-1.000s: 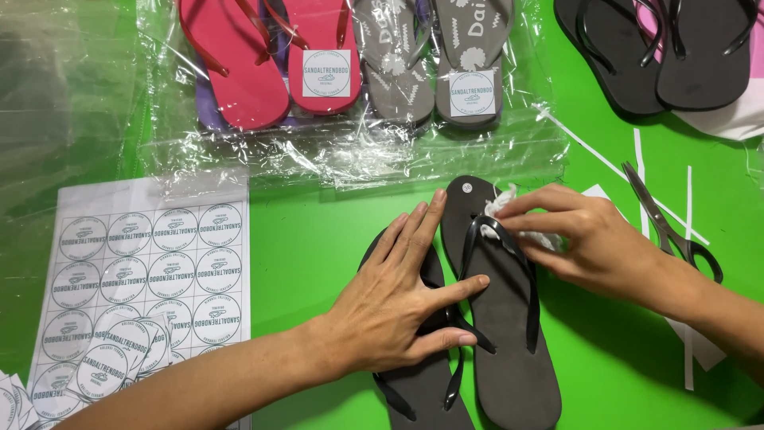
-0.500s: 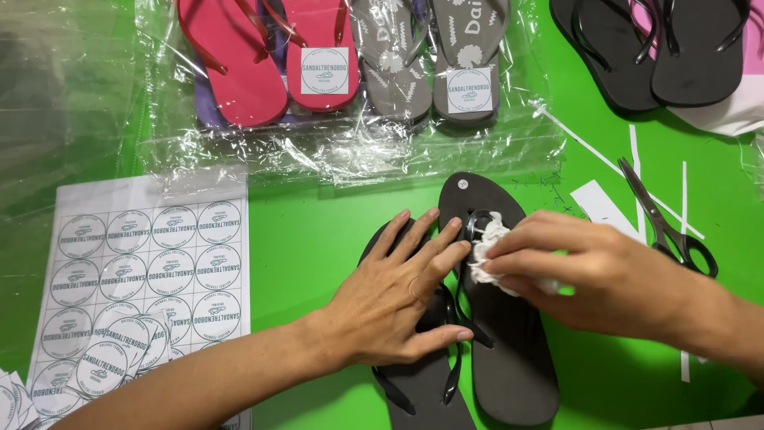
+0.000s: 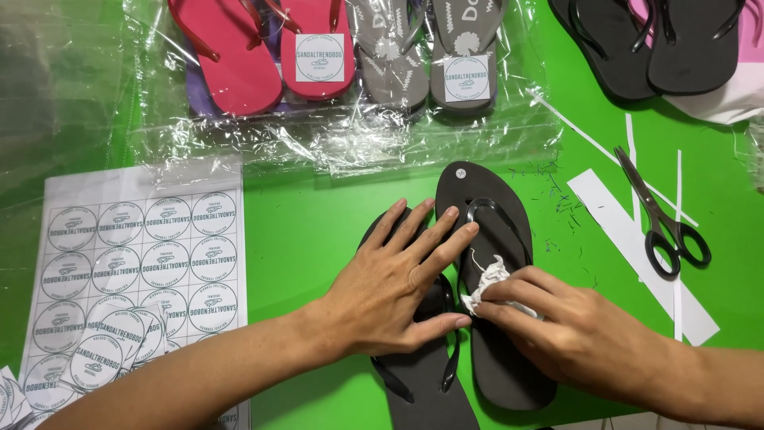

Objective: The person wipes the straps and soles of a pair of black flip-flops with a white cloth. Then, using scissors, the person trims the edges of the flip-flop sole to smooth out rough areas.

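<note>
Two black flip-flops lie side by side on the green table. My left hand [image 3: 394, 291] rests flat with spread fingers across the left flip-flop [image 3: 422, 382] and the inner edge of the right flip-flop [image 3: 497, 215]. My right hand [image 3: 577, 334] pinches a crumpled white cloth [image 3: 487, 279] and presses it on the right flip-flop's footbed, beside its strap.
A sheet of round stickers [image 3: 135, 263] lies at the left. Bagged pink sandals [image 3: 263, 56] and grey sandals [image 3: 430, 56] sit at the back under clear plastic. Black scissors [image 3: 660, 219] and white paper strips [image 3: 637, 255] lie at the right. More black flip-flops [image 3: 652, 44] are at the far right.
My right hand has slid with the cloth from the toe end of the right flip-flop down toward its middle. My left hand has stayed pressed on the pair.
</note>
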